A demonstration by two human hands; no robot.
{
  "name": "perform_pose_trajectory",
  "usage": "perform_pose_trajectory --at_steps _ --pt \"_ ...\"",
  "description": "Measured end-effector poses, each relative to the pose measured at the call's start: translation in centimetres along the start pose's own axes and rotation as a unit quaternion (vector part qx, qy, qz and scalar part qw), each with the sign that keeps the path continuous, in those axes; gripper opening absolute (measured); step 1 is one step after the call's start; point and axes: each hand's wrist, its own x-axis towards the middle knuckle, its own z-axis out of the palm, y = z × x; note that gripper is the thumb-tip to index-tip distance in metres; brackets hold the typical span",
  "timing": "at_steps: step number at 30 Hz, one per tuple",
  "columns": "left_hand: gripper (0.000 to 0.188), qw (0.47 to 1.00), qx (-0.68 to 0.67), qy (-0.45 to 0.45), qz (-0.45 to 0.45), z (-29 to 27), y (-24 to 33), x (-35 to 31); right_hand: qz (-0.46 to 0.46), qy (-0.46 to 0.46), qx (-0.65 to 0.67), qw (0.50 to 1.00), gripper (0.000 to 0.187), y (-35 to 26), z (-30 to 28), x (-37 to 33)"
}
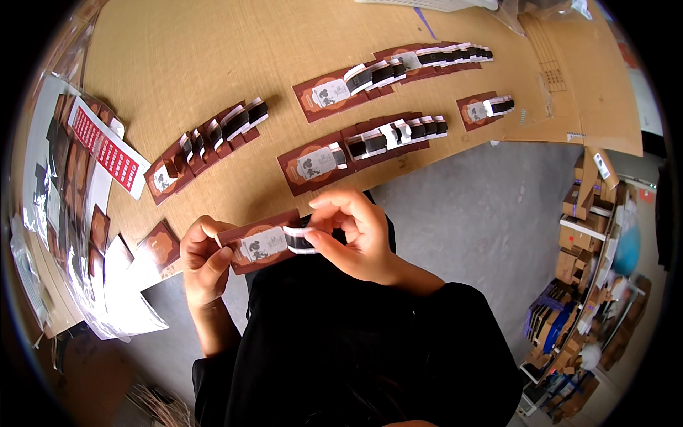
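Just in front of the table's near edge, I hold a flat brown card (263, 246) with a whitish printed panel. My left hand (203, 265) pinches its left end between thumb and fingers. At the card's right end, a curved black-and-white strip (300, 240) stands up from the surface. The thumb and fingers of my right hand (359, 238) close on this strip; the fingertips partly hide its right side. Beyond my hands lies an overlapping row of similar brown cards (313, 165) with black-and-white strips. A loose brown card (158, 245) lies left of my left hand.
More overlapping card rows lie at the left (206, 146) and farther back (331, 94) on the wooden table (192, 64). A small card stack (475, 112) sits near the right edge. Clear plastic and a red-and-white label sheet (107, 148) cover the left. Shelves with cardboard boxes (573, 263) stand right.
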Motion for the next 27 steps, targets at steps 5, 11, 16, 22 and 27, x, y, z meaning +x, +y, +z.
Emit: perform_pose_trajectory --at_steps 5,11,16,22,27 --pt "0.015 1.000 0.010 0.018 0.004 0.8 0.6 0.8 -0.143 0.020 -0.111 0.983 0.025 -2.1 -6.3 0.6" --pt "0.018 0.997 0.063 0.033 0.017 1.6 3.2 2.3 -0.248 -0.067 -0.672 0.695 0.056 -7.2 -20.7 11.0" --pt "0.018 0.997 0.066 0.036 0.031 2.8 3.4 3.3 -0.209 -0.238 -0.742 0.592 0.080 -4.9 -24.3 15.9" --pt "0.016 0.996 0.061 0.057 0.023 3.5 3.5 4.2 -0.297 -0.321 -0.692 0.575 0.070 -3.4 -26.3 18.4" --pt "0.018 0.995 0.069 0.071 0.006 4.7 4.0 5.5 -0.344 -0.312 -0.684 0.562 0.067 -2.8 -26.8 18.9"
